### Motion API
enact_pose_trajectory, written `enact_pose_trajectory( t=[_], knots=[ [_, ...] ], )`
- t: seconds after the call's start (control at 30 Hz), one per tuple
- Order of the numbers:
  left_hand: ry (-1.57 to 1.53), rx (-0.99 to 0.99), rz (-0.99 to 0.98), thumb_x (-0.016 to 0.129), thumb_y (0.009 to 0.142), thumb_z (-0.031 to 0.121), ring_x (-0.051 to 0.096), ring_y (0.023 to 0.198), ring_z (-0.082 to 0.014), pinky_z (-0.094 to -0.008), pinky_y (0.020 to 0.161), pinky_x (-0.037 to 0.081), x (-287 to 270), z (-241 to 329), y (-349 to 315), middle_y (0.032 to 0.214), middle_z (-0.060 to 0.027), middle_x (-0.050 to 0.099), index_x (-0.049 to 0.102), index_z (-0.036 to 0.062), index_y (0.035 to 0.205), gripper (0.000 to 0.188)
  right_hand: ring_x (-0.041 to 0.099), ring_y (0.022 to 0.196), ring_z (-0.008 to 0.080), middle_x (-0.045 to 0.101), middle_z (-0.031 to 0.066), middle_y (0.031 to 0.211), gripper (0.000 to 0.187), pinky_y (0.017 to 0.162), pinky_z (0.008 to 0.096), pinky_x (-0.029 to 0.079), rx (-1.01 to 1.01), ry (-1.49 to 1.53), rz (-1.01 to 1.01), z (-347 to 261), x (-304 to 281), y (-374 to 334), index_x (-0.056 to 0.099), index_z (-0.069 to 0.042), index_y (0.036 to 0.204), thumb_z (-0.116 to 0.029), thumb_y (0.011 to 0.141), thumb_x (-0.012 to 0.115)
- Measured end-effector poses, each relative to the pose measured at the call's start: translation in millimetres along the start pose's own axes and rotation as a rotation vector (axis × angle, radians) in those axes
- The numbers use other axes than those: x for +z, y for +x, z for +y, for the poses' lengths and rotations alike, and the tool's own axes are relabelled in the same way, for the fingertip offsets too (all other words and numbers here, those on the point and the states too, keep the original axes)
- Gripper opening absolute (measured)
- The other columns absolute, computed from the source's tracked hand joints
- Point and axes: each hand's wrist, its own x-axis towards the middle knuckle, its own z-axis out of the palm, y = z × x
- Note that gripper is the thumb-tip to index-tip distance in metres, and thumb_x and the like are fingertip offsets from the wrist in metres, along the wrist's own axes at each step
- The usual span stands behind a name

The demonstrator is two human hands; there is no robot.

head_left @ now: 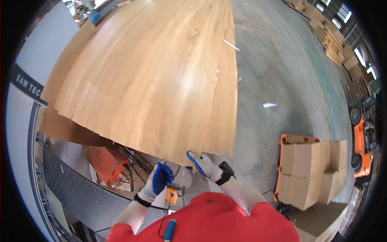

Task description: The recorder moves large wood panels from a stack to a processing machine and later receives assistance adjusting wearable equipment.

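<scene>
A large wood-grain sheet (161, 80) spreads away ahead of me, its near edge close to my body. My right hand (205, 166), in a white glove with blue coating, is closed on that near edge near its right corner. The thumb lies on top of the sheet; the other fingers are mostly hidden beneath. My left hand (160, 179), gloved the same way, hangs apart from the sheet, just below its edge. Its fingers are curled in toward the palm, and nothing shows in them. Dark straps circle both wrists.
At left stand a grey machine body (22, 109) and a dark perforated panel (88, 185). An orange metal part (105, 163) sits under the sheet amid clutter. Stacked cardboard (310, 171) is at right, with an orange forklift (362, 145) beyond. Paper scraps (269, 105) lie on the floor.
</scene>
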Motion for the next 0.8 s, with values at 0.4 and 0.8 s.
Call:
enact_pose_trajectory(
  t=[0.4,0.8],
  knots=[
    [0.250,0.653,0.078,0.053,0.102,0.024,0.054,0.057,-0.0104,-0.0258,0.052,0.043,45,-17,123,0.073,-0.0013,0.061,0.058,0.0083,0.128,0.031,0.057,0.064,0.0053,0.065,-0.0033,0.082,0.034,0.053,0.0211,0.041,-0.251,0.116,0.007,-12,9,-7,0.069,-0.011,0.106,-0.042,0.093,0.068],
    [0.140,0.664,0.089,0.053,0.099,0.027,0.062,0.067,-0.0140,-0.0248,0.053,0.046,91,-236,-23,0.083,-0.0046,0.065,0.061,0.0077,0.104,0.022,0.061,0.069,0.0104,0.067,0.0014,0.089,0.036,0.057,0.0253,0.048,-0.196,0.008,-0.254,107,-73,-195,0.064,-0.010,0.115,-0.042,0.099,0.059]
  ],
)
